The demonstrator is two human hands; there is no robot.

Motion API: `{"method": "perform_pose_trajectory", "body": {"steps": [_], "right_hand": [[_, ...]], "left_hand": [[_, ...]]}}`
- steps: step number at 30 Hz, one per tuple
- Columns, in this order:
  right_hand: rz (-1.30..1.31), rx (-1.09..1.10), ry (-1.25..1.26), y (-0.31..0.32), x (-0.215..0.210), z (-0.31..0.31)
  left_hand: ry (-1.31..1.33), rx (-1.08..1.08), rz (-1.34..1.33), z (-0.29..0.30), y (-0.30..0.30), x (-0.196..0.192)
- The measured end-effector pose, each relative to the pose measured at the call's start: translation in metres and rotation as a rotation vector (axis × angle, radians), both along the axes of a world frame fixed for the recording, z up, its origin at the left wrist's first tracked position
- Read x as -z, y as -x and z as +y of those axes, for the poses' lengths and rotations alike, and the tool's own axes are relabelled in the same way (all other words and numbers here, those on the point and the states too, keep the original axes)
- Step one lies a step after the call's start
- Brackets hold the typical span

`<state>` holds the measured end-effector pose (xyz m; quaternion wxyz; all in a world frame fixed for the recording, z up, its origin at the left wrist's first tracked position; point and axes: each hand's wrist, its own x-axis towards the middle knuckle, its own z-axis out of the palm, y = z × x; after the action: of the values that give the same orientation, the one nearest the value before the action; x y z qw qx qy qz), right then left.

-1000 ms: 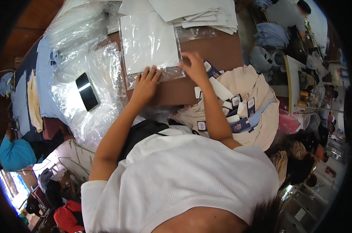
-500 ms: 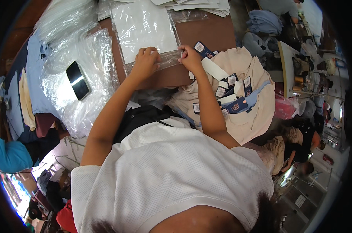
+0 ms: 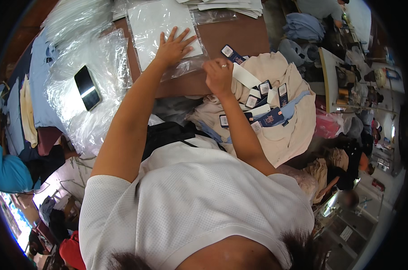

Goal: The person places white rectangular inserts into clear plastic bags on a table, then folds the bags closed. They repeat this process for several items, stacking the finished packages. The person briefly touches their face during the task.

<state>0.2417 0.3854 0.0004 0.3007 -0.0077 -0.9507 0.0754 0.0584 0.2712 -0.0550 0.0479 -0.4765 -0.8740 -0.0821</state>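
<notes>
A clear plastic bag (image 3: 192, 66) with a white sheet (image 3: 147, 29) inside lies on the brown tabletop. My left hand (image 3: 174, 48) is open, pressed flat on the sheet's lower part with its fingers spread. At the bag's near right corner, my right hand (image 3: 218, 76) is closed with its fingers curled in. What its fingers hold, if anything, is hidden. Just right of it are beige folded garments (image 3: 298, 90) with several dark blue tags (image 3: 270, 118) and white paper strips (image 3: 248, 76) on top.
A black phone (image 3: 87, 87) rests on a heap of clear plastic bags (image 3: 111, 58) at the left. White sheets (image 3: 231, 5) are stacked at the far edge of the brown table (image 3: 240, 33). Blue garments (image 3: 44, 90) hang farther left. Other people sit or stand on both sides.
My left hand has moved up from the bag's near edge and flattened out on the sheet. My right hand has drawn slightly toward me, with its fingers curled.
</notes>
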Motion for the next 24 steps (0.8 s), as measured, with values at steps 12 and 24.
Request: {"method": "perform_pose_trajectory", "body": {"steps": [12, 24], "right_hand": [[-0.014, 0.093, 0.172, -0.032, -0.036, -0.042], [-0.528, -0.003, 0.018, 0.042, 0.003, -0.076]], "left_hand": [[-0.347, 0.027, -0.100, -0.025, 0.018, -0.022], [-0.005, -0.091, 0.096, -0.083, 0.031, 0.010]]}}
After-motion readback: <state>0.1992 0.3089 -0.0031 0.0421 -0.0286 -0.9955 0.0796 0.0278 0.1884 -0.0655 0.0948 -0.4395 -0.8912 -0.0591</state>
